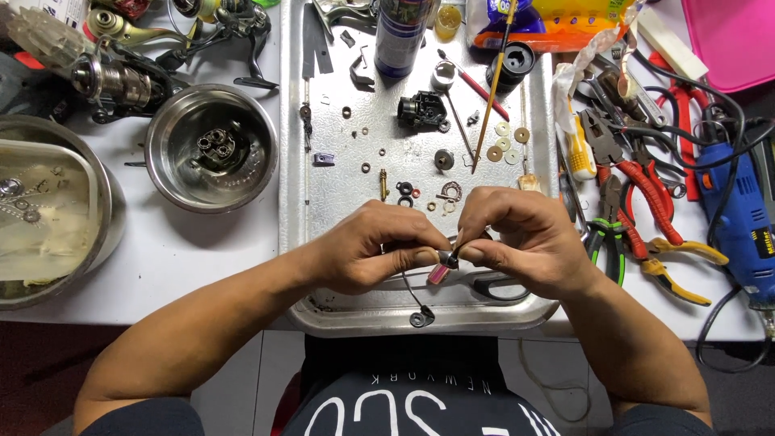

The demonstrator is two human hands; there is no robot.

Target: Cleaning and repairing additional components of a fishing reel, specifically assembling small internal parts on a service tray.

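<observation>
Far left on the white table (202, 258) sits a large metal bowl (113, 210) lined with a stained cloth, small washers lying on it. Next to it is a smaller steel bowl (165, 173) with a dark reel part (216, 147) resting in its middle, and behind both lie fishing reels (113, 77). Over the near edge of the metal tray (323, 202) the left hand (367, 254) is clenched, thumb and forefinger pinching a small dark part (450, 260) with a pink end that points down toward the tray. A thin bent wire (410, 287) hangs from it, ending in a little ring (420, 318) at the tray's rim. The right hand (521, 242) meets the left at the same small part, its fingertips closed on it from the other side. Beyond the hands the tray holds scattered washers (504, 144), a black gear housing (421, 109) and a long brush (494, 85). To the right lie red-handled pliers (646, 186), yellow-handled pliers (678, 262) and a blue rotary tool (739, 210) with its cord.
</observation>
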